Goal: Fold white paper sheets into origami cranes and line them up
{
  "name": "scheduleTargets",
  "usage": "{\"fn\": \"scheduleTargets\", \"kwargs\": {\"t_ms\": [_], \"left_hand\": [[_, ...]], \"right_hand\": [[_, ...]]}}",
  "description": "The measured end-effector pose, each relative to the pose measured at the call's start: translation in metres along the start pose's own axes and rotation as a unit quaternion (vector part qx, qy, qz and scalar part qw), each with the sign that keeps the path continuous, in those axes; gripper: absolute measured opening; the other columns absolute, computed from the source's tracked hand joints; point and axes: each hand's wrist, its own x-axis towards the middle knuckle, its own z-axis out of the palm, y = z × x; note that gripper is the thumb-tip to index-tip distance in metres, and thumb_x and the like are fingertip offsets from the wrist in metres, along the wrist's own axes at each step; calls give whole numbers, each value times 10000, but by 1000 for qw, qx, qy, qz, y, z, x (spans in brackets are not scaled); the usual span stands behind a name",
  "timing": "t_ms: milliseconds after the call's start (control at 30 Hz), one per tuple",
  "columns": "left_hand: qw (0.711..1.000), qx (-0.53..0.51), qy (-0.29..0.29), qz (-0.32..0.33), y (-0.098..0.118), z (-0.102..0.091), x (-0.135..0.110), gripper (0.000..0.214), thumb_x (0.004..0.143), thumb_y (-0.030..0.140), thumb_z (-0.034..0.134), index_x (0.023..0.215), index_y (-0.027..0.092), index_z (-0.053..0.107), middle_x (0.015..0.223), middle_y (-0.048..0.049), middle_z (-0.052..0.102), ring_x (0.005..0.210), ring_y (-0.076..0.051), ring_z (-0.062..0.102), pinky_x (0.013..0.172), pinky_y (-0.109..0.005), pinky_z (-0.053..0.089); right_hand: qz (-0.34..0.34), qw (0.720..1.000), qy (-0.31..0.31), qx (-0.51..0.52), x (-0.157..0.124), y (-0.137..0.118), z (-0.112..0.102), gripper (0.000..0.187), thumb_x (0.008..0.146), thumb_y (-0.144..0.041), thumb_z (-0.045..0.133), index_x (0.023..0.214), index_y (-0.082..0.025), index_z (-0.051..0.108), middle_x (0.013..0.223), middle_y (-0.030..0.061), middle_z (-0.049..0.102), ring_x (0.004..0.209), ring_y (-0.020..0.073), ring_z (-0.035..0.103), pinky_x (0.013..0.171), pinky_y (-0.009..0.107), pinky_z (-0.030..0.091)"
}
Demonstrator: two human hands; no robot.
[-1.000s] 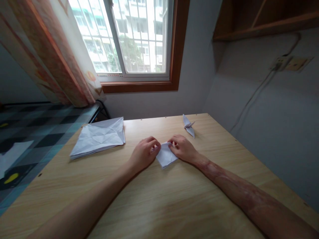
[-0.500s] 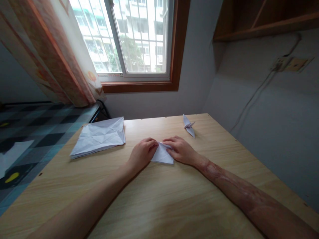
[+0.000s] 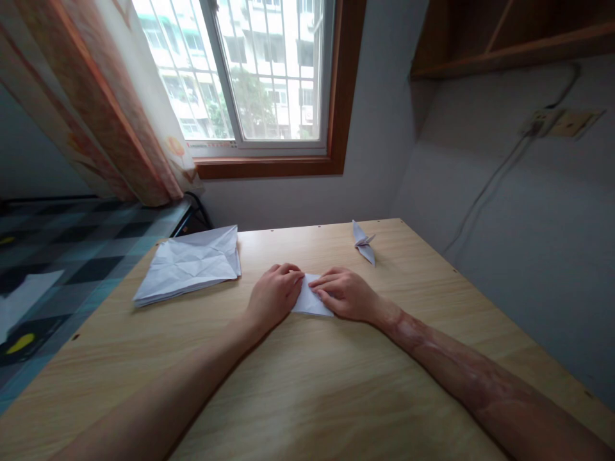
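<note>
Folded paper (image 3: 307,303) lies on the desk (image 3: 307,384), in from the far edge. The left hand (image 3: 275,291) curls at the paper's left side, probably anchoring; any pinch is hidden. The right hand (image 3: 346,293), outstretched, covers its right, apparently flattening. Paper bird (image 3: 364,244) (near far right corner) and creased sheets (image 3: 192,262) (far left corner) seemingly leave working room.

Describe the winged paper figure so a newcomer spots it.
Find the wooden table below the window. Near its far right corner, beyond the right hand, lies the white folded figure. Unlike the large creased paper at left and the sheet under that hand, it has spread, pointed wings.
</note>
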Motion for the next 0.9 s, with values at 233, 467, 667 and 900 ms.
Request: {"fn": "scheduleTargets", "kwargs": {"t_ms": [233, 467, 667, 900], "left_hand": [[998, 56, -11, 12, 3, -3, 1, 280, 1098, 264, 580, 1144, 244, 855, 1206, -85, 816, 1011, -279, 720, 896, -432, 618], [998, 55, -9, 10, 2, -3, 0, 289, 1093, 280, 579, 1141, 251, 862, 1207, -87, 822, 1004, -287, 716, 880, -444, 618], [999, 34, -13, -2, 5, -5, 2, 273, 1083, 288, 596, 1128, 258, 863, 1202, -90, 819, 1031, -302, 724, 909, -464, 628], [999, -17, -43, 15, 7, -9, 2, 360, 948, 471, 801, 1211, 227, 822, 1304, -130, 775, 1160, -346, 716, 1031, -514, 631]], "right_hand": [[100, 989, 80, 70, -4, 12, -2, 467, 1090, -282, 620, 672, -243, 823, 755, 33, 852, 686, 184, 798, 879, 339, 618], [133, 985, 84, 68, -7, 16, -5, 569, 1097, -352, 603, 561, -243, 760, 595, 22, 767, 560, 178, 726, 788, 335, 619], [134, 984, 88, 74, -7, 15, -6, 602, 1114, -361, 565, 550, -227, 726, 565, 16, 720, 540, 162, 671, 686, 302, 540], [133, 987, 94, -10, -5, 8, -5, 449, 1029, -328, 667, 597, -206, 643, 552, -17, 592, 546, 132, 525, 596, 299, 369]]}}
